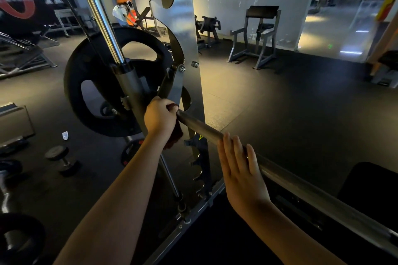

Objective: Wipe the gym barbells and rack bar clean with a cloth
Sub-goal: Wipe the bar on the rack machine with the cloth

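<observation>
Bar (200, 127) runs from the upright (183, 34) toward us. Our left hand (158, 115) curls round the cloth (175, 136) at its far end to scrub, while our right hand (241, 174) lies flat on it, fingers straight, probably steadying it.

Frame is running dim and underexposed overall. Warm light is pooling on the floor (215, 66) at centre. Cool daylight is blowing out the opening (336, 28) at upper right. Glare is streaking down the chrome guide rod (97, 13) and the steel upright (185, 28). Lower left and lower right corners are sinking into black. The cloth (174, 137) under the left hand (159, 114) is reading nearly black. Wide-angle distortion is bending straight lines at the edges. The bar (200, 128) is smearing toward lower right, and the background is looking soft.
</observation>
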